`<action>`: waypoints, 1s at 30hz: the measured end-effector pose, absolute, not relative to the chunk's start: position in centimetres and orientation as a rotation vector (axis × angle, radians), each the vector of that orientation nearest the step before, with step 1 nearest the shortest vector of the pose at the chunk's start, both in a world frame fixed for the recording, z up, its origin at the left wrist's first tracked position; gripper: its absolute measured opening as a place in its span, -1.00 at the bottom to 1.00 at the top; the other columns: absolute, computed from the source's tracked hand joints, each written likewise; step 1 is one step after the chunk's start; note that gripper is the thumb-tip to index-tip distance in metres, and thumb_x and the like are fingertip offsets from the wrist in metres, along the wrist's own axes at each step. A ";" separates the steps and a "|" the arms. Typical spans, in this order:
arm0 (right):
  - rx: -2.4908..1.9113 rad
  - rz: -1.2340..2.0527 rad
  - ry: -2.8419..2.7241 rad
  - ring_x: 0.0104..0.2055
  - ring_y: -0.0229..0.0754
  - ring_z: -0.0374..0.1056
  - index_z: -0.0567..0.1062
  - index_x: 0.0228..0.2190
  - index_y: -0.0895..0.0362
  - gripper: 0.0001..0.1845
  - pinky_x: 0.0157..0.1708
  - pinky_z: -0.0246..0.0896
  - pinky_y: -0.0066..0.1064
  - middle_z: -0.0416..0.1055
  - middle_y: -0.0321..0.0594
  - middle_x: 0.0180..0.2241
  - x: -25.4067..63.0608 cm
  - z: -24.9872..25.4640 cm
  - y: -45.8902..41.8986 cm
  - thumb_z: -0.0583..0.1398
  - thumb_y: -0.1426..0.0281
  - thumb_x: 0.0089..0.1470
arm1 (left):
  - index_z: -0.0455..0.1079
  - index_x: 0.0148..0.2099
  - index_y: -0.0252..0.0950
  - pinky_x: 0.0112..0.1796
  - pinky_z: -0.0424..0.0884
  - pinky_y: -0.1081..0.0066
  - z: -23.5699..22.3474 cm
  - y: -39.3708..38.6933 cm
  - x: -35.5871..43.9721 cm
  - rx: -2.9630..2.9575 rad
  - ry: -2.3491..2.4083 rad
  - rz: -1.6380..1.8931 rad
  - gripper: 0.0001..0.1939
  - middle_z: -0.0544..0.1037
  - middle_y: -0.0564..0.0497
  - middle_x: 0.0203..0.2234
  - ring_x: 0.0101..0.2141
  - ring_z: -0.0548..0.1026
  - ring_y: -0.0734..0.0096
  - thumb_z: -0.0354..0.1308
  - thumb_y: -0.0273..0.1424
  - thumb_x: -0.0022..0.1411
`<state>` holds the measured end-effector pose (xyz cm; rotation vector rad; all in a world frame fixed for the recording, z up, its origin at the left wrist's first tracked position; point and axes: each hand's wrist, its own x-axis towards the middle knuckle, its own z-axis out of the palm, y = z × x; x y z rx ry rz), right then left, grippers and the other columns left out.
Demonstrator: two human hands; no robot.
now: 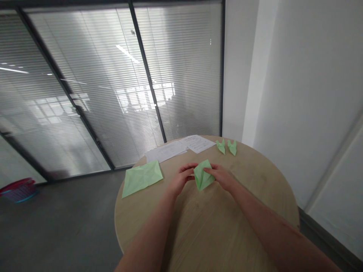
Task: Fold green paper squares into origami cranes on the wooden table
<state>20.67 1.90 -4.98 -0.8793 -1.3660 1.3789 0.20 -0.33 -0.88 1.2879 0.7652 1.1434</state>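
Between the fingers [210, 170], the folded piece [202, 178] is matt, creased paper. Left of them, the sheet [141, 178] — the same matt paper, crinkled. Beyond them to the right, the birds [232, 147]: paper too. Under them, the table [210, 226]: smooth, low-sheen, wood-grained. Far beyond, glossy glass [187, 56]; far left, the basket [20, 191] — blurred, probably plastic.

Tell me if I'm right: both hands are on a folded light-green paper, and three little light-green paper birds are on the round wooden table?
Not three: the head view shows two little light-green paper birds on the round wooden table. The rest is right: the left hand and right hand are both on the folded light-green paper.
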 end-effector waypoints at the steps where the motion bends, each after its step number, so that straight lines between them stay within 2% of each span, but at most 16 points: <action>1: -0.862 1.411 -1.350 -0.19 -0.12 0.49 0.62 -0.14 0.16 -0.48 -0.14 0.37 -0.35 0.56 -0.11 -0.11 20.6 -5.0 1.9 0.37 0.07 -0.07 | 0.58 -0.08 -0.31 -0.19 0.47 0.28 -0.9 -0.3 0.1 1.284 0.756 1.137 -0.58 0.61 -0.14 -0.17 -0.20 0.54 0.19 0.41 -0.23 0.01; 6: -0.780 1.605 -1.251 -0.21 -0.14 0.49 0.58 -0.11 0.20 -0.41 -0.14 0.38 -0.33 0.55 -0.06 -0.10 20.6 -5.0 2.0 0.42 0.10 -0.13 | 0.57 -0.06 -0.31 -0.25 0.48 0.32 -0.9 -0.3 0.0 1.251 0.697 1.114 -0.54 0.59 -0.12 -0.18 -0.25 0.54 0.25 0.45 -0.24 -0.01; 10: -0.735 1.696 -1.164 -0.22 -0.16 0.49 0.58 -0.14 0.22 -0.41 -0.16 0.39 -0.35 0.55 -0.06 -0.11 20.7 -4.6 1.7 0.46 0.15 -0.19 | 0.56 -0.09 -0.32 -0.32 0.50 0.36 -0.7 -0.4 0.1 1.207 0.654 1.123 -0.57 0.58 -0.08 -0.27 -0.33 0.52 0.31 0.45 -0.28 -0.03; 16: -0.740 1.705 -1.123 -0.22 -0.16 0.49 0.60 -0.15 0.20 -0.44 -0.16 0.39 -0.35 0.55 -0.08 -0.10 20.7 -4.6 1.8 0.47 0.17 -0.19 | 0.54 -0.25 -0.34 -0.36 0.51 0.34 -0.8 -0.2 0.0 1.189 0.687 1.177 -0.73 0.53 -0.01 -0.42 -0.38 0.49 0.32 0.36 -0.38 -0.06; 20: -0.740 1.690 -1.170 -0.22 -0.15 0.49 0.60 -0.12 0.21 -0.42 -0.16 0.38 -0.35 0.55 -0.07 -0.10 20.6 -5.1 2.0 0.45 0.16 -0.16 | 0.55 -0.25 -0.34 -0.31 0.48 0.35 -1.0 0.0 -0.2 1.285 0.749 1.188 -0.76 0.56 -0.05 -0.34 -0.32 0.50 0.30 0.35 -0.32 0.03; 25: -0.764 1.655 -1.263 -0.23 -0.17 0.49 0.58 -0.07 0.21 -0.39 -0.17 0.35 -0.37 0.54 -0.05 -0.09 20.6 -5.5 2.2 0.43 0.12 -0.11 | 0.55 -0.01 -0.26 -0.22 0.45 0.30 -0.9 -0.1 -0.5 1.429 0.765 1.145 -0.61 0.60 -0.09 -0.14 -0.23 0.52 0.24 0.34 -0.31 0.08; 27: -0.794 1.621 -1.293 -0.22 -0.16 0.48 0.58 -0.07 0.22 -0.39 -0.17 0.34 -0.38 0.54 -0.04 -0.09 20.7 -5.5 2.2 0.42 0.11 -0.10 | 0.57 -0.06 -0.26 -0.18 0.44 0.27 -0.6 -0.1 -0.5 1.541 0.772 1.123 -0.67 0.60 -0.10 -0.11 -0.18 0.52 0.20 0.30 -0.38 0.08; 30: -0.880 1.555 -1.350 -0.22 -0.14 0.47 0.59 -0.11 0.24 -0.40 -0.20 0.31 -0.39 0.54 -0.03 -0.10 20.8 -5.3 2.1 0.40 0.09 -0.11 | 0.60 -0.26 -0.28 -0.16 0.43 0.30 0.0 -0.2 -0.6 1.857 0.812 1.078 -0.79 0.58 -0.10 -0.11 -0.11 0.51 0.17 0.19 -0.51 0.04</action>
